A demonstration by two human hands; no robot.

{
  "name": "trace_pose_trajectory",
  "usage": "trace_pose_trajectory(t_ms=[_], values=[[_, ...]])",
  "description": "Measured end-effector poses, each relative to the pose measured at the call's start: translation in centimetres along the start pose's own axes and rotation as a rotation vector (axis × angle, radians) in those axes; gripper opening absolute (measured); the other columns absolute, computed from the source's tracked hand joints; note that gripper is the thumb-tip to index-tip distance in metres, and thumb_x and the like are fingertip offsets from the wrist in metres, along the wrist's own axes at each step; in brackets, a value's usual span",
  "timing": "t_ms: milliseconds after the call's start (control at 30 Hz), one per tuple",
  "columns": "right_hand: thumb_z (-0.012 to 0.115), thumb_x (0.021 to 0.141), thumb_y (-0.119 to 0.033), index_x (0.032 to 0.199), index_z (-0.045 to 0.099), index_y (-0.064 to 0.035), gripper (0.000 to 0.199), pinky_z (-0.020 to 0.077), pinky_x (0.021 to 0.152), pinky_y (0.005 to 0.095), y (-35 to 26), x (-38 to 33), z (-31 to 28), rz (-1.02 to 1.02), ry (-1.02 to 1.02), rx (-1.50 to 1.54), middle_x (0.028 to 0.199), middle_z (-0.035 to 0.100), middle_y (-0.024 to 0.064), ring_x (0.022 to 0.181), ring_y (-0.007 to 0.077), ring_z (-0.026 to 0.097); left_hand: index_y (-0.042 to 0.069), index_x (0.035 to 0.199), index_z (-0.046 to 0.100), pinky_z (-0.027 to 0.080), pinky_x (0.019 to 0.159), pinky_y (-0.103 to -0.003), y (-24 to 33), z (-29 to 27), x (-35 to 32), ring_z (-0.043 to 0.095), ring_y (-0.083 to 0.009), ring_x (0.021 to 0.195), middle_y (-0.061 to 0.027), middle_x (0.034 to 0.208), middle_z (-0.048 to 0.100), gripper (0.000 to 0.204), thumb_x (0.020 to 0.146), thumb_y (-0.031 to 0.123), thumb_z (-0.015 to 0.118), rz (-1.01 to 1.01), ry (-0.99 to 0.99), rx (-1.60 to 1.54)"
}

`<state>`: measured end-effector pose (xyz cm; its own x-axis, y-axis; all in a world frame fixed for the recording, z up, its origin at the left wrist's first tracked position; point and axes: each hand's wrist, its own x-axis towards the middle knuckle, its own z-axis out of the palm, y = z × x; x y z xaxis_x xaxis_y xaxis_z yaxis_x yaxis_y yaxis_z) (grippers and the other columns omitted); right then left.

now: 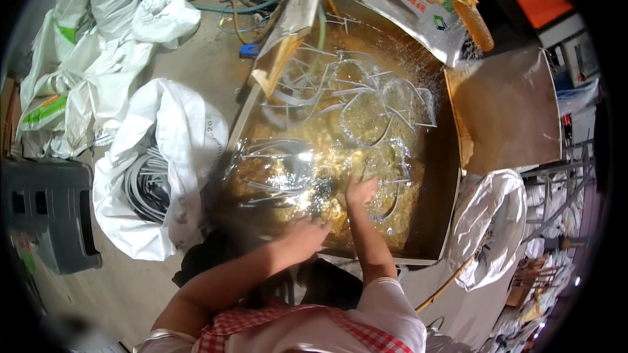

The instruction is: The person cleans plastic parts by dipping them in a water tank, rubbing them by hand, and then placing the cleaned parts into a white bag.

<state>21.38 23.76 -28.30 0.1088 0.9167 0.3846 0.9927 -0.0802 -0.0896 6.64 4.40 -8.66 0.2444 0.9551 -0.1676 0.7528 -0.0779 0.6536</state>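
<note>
A large shallow tank [450,209] of rippling yellowish water stands in front of me. Grey strip-like loops [366,85] lie in the water, mostly toward the far side, and more thin strips [275,147] lie at the left. My right hand [362,189] reaches into the water near the middle; its fingers are under the glittering surface, so their grip is hidden. Lower and to the left, my left hand [307,232] is at the near part of the tank. Glare and splashing blur its fingertips, and I cannot make out anything held.
Left of the tank, an open white sack [196,124] holds coiled grey strips [147,186]. A dark plastic stool [49,216] stands farther left, below more white sacks [108,78]. At right are a brown board [513,108], another white sack [490,222] and a thin stick [445,284].
</note>
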Motion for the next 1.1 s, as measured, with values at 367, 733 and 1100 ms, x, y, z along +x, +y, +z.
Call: trace_pose_trajectory(t_ms=[367, 733, 1100], values=[[0.059, 0.073, -0.006, 0.130, 0.035, -0.0066, 0.062, 0.0240, 0.103, 0.0424, -19.8, 5.0, -4.1, -1.042, -0.355, 0.303, 0.132, 0.038, 0.0132, 0.125, 0.0292, 0.032, 0.009, 0.119, 0.046, 0.041, 0.084, -0.044, 0.5, -2.1, -1.0, 0.048, -0.0314, 0.104, -0.0133, 0.108, 0.054, 0.044, 0.075, 0.011, 0.054, -0.159, 0.004, 0.098], [0.053, 0.076, -0.012, 0.110, 0.049, -0.0064, 0.035, 0.0341, 0.092, 0.0404, -23.8, 6.7, 1.1, -1.223, -0.567, -0.095, 0.109, 0.055, 0.0089, 0.109, 0.0246, 0.045, -0.002, 0.117, 0.042, 0.032, 0.090, -0.045, -1.1, -0.3, -1.8, 0.045, -0.0343, 0.101, -0.0180, 0.107, 0.051, 0.040, 0.079, 0.010, 0.040, -0.221, -0.115, -0.253], [0.067, 0.059, -0.007, 0.083, 0.051, -0.0080, 0.029, 0.0393, 0.072, 0.0405, -15.1, 12.2, -8.6, -1.137, -0.509, 0.517, 0.078, 0.054, 0.0119, 0.081, 0.0327, 0.050, 0.004, 0.124, 0.042, 0.036, 0.093, -0.045, 0.4, -5.6, -0.4, 0.053, -0.0306, 0.103, -0.0163, 0.113, 0.054, 0.046, 0.080, 0.016, 0.052, -0.277, -0.095, -0.023]])
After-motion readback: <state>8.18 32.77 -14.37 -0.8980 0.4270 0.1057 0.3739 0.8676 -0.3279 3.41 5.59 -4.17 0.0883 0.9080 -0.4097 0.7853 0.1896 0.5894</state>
